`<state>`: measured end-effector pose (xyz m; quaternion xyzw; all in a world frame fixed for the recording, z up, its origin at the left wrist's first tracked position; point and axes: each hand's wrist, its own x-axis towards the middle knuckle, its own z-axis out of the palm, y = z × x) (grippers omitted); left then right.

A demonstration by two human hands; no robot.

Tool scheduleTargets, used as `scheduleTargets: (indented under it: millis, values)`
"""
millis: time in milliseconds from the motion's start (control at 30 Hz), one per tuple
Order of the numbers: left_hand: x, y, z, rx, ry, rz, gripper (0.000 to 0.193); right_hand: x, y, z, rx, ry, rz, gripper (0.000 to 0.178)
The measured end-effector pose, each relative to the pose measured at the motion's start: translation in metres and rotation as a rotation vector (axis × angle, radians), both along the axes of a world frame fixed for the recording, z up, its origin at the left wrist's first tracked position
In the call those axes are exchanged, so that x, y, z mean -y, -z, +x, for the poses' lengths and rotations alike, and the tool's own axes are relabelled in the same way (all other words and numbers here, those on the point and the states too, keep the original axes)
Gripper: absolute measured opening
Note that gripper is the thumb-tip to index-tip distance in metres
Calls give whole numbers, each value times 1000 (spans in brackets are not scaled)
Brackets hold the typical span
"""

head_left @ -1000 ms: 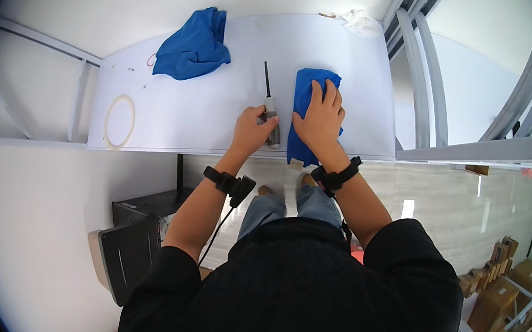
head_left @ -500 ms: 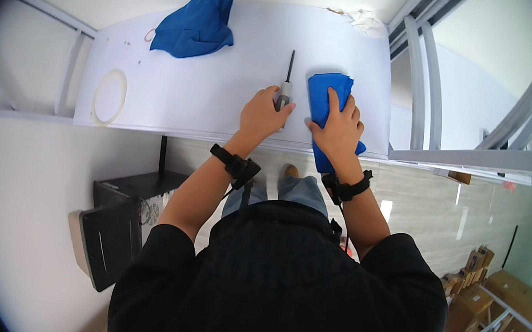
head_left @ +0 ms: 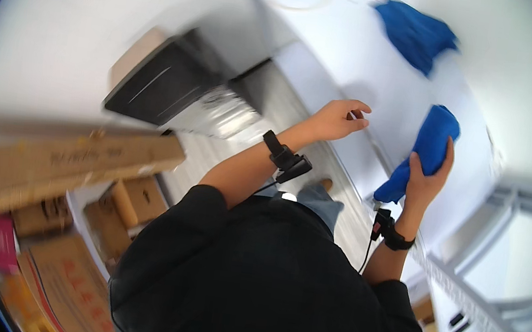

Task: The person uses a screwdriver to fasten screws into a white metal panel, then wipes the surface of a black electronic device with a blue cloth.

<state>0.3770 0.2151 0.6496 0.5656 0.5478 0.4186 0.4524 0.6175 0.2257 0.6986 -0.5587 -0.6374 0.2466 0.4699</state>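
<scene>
My right hand (head_left: 431, 178) is wrapped round a long rolled bundle of blue cloth (head_left: 436, 131), thumb on one side and fingers on the other. The bundle tilts, its lower end reaching down toward my wrist strap; a small pale bit shows at that end, too blurred to name. My left hand (head_left: 343, 119) hovers by the table's near edge, empty, fingers loosely bent and thumb apart. Beyond both hands a second, crumpled blue cloth (head_left: 417, 37) lies on the white table (head_left: 362, 51). The screwdriver seen earlier does not show now.
A pale ring (head_left: 298, 8) lies at the table's far left. To my left stands a black boxy machine (head_left: 156, 84). Cardboard boxes (head_left: 78, 161) are stacked at the lower left. A grey metal frame (head_left: 472, 287) runs along the right side.
The view has swung round to the left. My left hand has let go of the screwdriver and come away from it. The blue bundle in my right hand has tilted with the hand round it.
</scene>
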Motion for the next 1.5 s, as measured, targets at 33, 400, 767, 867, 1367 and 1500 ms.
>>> scheduleTargets:
  millis: [33, 400, 767, 867, 1367, 1500]
  values:
    - [16, 1, -23, 61, -103, 26, 35, 1, -1, -21, -5, -21, 36, 70]
    - [309, -41, -344, 27, -1186, 252, 22, 91, 19, -326, 22, -684, 102, 67]
    - [370, -13, -458, -120, -1130, 111, 61, 94, -30, -519, 440, -500, 413, 65]
    - [365, -6, -462, -72, -1150, 47, 44, 90, -17, -531, 597, -495, 400, 64]
    - [371, -2, -473, 201, -1079, 61, 36, 254, -36, -600, 629, -861, 487, 63]
    - [378, 24, -486, -45, -989, 249, 21, 297, -27, -617, 520, -970, 659, 62]
